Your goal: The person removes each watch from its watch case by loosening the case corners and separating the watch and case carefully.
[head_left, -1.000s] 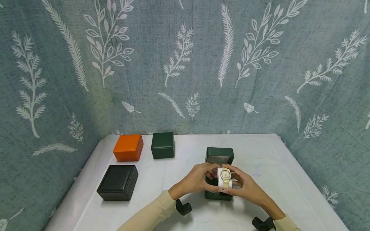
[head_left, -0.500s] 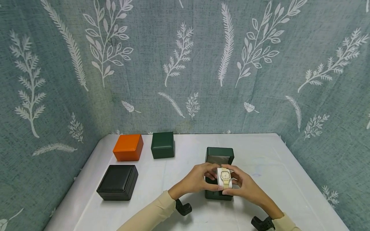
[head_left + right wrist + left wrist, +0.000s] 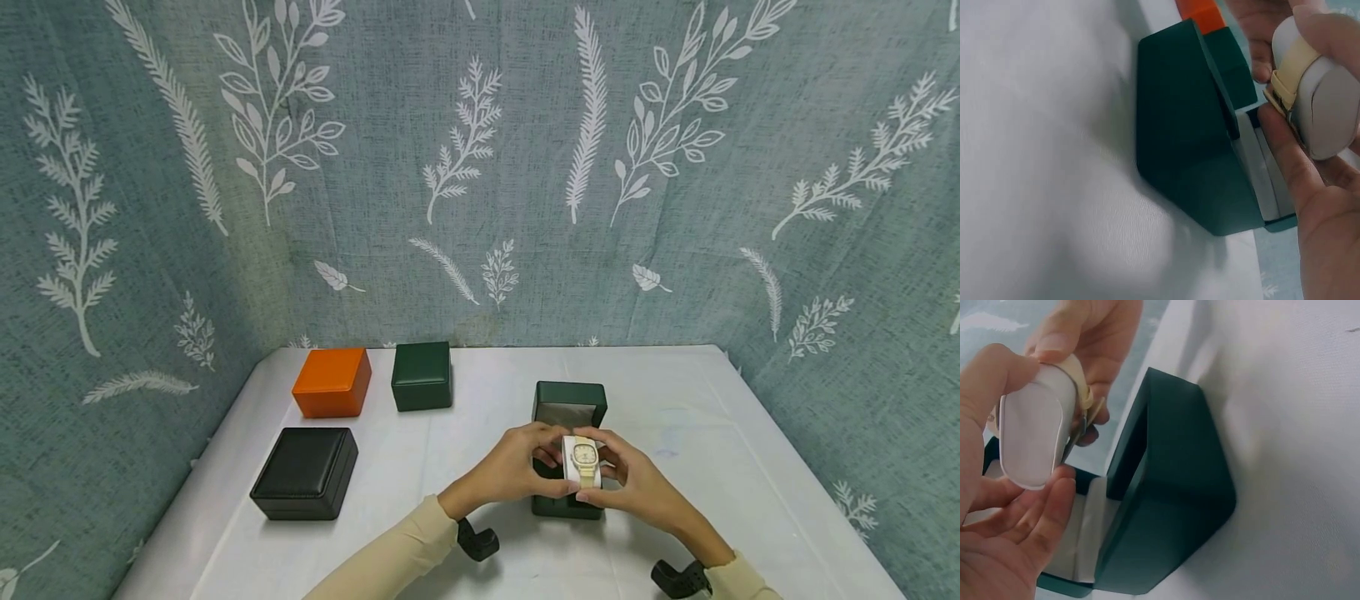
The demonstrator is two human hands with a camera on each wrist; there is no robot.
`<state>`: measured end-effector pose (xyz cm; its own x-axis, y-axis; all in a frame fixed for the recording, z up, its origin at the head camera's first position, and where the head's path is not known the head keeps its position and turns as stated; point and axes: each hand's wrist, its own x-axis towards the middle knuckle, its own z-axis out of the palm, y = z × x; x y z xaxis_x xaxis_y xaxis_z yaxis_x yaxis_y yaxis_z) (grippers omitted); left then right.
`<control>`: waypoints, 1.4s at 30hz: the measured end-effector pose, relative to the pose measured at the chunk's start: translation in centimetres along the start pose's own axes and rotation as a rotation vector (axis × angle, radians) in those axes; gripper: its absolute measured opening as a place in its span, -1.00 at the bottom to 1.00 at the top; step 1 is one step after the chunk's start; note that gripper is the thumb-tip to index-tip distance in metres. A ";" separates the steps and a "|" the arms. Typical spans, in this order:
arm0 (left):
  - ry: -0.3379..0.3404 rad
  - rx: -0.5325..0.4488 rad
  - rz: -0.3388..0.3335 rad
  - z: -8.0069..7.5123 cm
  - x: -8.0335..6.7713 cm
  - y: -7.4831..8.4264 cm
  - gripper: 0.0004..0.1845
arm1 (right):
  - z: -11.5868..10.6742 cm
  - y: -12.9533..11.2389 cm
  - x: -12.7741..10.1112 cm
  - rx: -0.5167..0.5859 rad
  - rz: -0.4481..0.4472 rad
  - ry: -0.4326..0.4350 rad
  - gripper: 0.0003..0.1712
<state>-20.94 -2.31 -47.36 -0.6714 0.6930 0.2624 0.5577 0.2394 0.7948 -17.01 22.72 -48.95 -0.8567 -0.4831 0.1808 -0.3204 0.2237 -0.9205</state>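
Both hands hold a white watch cushion (image 3: pixel 1032 428) with a cream-strapped wristwatch (image 3: pixel 585 454) wrapped round it, its square face turned up. My left hand (image 3: pixel 517 462) grips the cushion's left end between thumb and fingers. On the opposite end my right hand (image 3: pixel 637 483) pinches it the same way. Just below stands a green watch box (image 3: pixel 568 508) with its lid raised at the back; a pale lining shows inside. The strap's buckle (image 3: pixel 1282 94) hangs on the underside of the cushion in the right wrist view. The hands hide much of the box's interior.
To the left on the white table (image 3: pixel 420 533) stand three boxes, lids down: an orange box (image 3: pixel 330 383), a second green box (image 3: pixel 422 377) and a larger black box (image 3: pixel 305 473). A leaf-patterned cloth (image 3: pixel 480 167) hangs behind and along both sides.
The watch on its cushion has shifted very slightly left, and the right thumb has moved a little along its lower edge. Both hands keep their hold; the boxes stay put.
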 end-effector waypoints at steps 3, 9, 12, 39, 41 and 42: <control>0.002 0.000 -0.004 0.1 0.0 0.0 -0.23 | -0.2 0.0 -0.2 0.003 0.004 0.001 -0.11; 0.002 -0.012 -0.008 0.1 0.0 0.0 -0.23 | -0.4 0.0 -0.4 0.030 0.023 -0.008 -0.09; 0.001 -0.007 -0.004 0.0 0.0 0.0 -0.23 | -0.6 -0.1 -0.3 0.044 0.033 -0.016 -0.08; -0.003 -0.075 -0.026 -0.8 -0.3 -0.2 -0.21 | -1.8 -0.3 -0.8 0.141 0.070 -0.030 -0.03; 0.004 -0.083 -0.030 -0.9 -0.3 -0.3 -0.19 | -2.1 -0.2 -1.0 0.154 0.083 -0.016 -0.03; 0.007 -0.083 -0.032 -1.0 -0.3 -0.3 -0.19 | -2.2 -0.2 -1.0 0.155 0.087 -0.010 -0.02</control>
<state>-21.39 -3.22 -47.14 -0.6921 0.6808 0.2398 0.4935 0.2038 0.8455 -16.92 25.01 -48.22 -0.8742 -0.4761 0.0953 -0.1783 0.1323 -0.9750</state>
